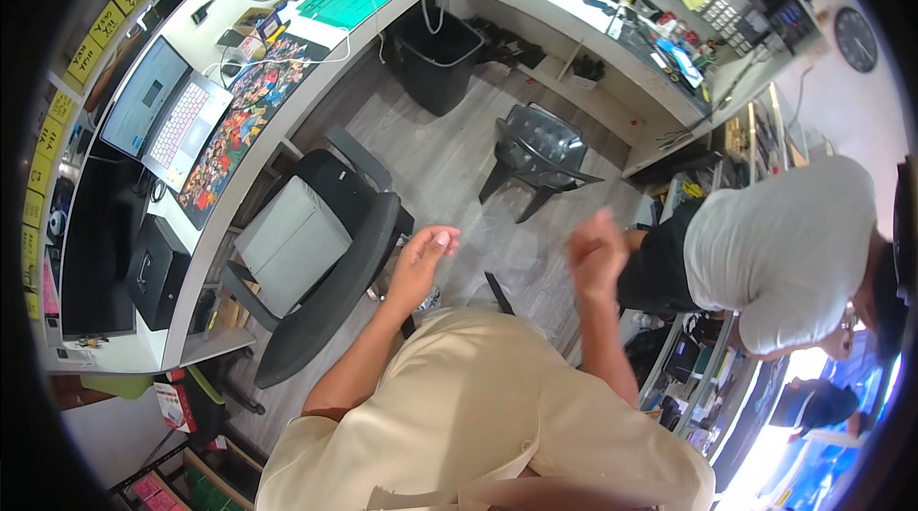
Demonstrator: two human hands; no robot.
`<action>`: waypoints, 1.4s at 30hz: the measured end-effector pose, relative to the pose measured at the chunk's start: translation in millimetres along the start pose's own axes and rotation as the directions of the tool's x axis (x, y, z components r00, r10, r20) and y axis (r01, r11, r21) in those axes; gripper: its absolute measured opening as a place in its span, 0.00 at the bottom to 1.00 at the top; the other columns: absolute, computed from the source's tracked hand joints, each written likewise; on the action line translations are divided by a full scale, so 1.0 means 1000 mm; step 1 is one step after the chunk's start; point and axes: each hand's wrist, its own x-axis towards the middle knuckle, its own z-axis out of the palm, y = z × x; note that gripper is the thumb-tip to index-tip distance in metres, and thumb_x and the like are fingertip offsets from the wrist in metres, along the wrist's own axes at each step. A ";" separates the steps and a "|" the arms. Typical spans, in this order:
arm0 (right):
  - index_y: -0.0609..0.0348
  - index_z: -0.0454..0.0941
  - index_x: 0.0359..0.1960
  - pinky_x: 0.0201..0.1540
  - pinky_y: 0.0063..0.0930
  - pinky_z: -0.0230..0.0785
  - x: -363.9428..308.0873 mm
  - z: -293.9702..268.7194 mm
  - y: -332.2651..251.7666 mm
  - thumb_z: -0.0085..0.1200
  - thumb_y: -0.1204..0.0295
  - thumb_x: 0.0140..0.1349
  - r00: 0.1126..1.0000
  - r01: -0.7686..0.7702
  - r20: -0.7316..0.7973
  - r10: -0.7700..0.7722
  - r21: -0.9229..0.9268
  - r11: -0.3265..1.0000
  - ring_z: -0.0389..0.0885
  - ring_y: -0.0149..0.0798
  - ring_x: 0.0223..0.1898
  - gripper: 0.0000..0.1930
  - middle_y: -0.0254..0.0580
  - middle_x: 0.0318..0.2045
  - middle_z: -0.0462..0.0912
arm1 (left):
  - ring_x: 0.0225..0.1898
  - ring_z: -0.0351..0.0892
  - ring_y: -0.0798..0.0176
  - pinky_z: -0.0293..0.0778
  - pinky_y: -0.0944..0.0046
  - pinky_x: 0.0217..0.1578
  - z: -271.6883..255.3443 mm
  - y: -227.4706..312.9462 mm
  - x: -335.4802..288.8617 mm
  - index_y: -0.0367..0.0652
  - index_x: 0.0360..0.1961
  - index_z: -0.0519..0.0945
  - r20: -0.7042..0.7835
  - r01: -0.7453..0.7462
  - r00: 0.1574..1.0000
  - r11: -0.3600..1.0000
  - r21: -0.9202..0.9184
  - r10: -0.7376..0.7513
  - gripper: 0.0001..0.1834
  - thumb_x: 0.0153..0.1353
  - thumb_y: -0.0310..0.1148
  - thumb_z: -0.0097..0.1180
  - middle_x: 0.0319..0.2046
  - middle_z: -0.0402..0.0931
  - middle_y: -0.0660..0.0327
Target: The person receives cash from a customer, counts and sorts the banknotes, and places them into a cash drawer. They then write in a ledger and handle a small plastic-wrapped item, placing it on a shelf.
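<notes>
**Knock risk**

The left hand (426,256) is hanging loosely curled, seemingly empty; the right hand (597,258) is showing blurred (can't tell its grip). An office chair (349,296) is standing left of both; careless leftward swinging could be causing bumps.

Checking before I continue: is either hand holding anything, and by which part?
The left hand shows nothing held; the right hand is blurred, so I cannot tell.
</notes>
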 end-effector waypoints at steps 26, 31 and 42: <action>0.58 0.87 0.51 0.54 0.49 0.74 0.213 0.031 0.356 0.52 0.61 0.68 -0.501 0.629 0.472 0.726 -0.377 0.679 0.85 0.53 0.49 0.19 0.55 0.49 0.88 | 0.45 0.82 0.60 0.76 0.60 0.48 -0.113 -0.300 -0.021 0.37 0.60 0.78 -0.491 0.859 0.475 0.505 0.081 -0.730 0.27 0.77 0.50 0.50 0.49 0.82 0.55; 0.60 0.88 0.42 0.47 0.51 0.76 0.327 0.029 0.201 0.47 0.50 0.73 0.433 0.497 0.596 0.676 -0.784 0.374 0.85 0.56 0.41 0.25 0.58 0.40 0.88 | 0.45 0.82 0.61 0.75 0.62 0.46 -0.113 -0.289 0.060 0.38 0.61 0.77 -0.370 0.752 0.639 0.649 0.117 -0.674 0.27 0.77 0.51 0.50 0.50 0.82 0.56; 0.58 0.69 0.68 0.63 0.54 0.70 0.273 -0.191 0.137 0.69 0.38 0.56 0.746 -0.348 -0.610 0.266 -0.016 0.937 0.74 0.53 0.63 0.47 0.50 0.62 0.75 | 0.44 0.81 0.68 0.71 0.67 0.45 -0.008 -0.197 0.273 0.43 0.63 0.77 -0.057 0.671 0.740 0.741 0.006 -0.670 0.27 0.77 0.52 0.49 0.52 0.82 0.63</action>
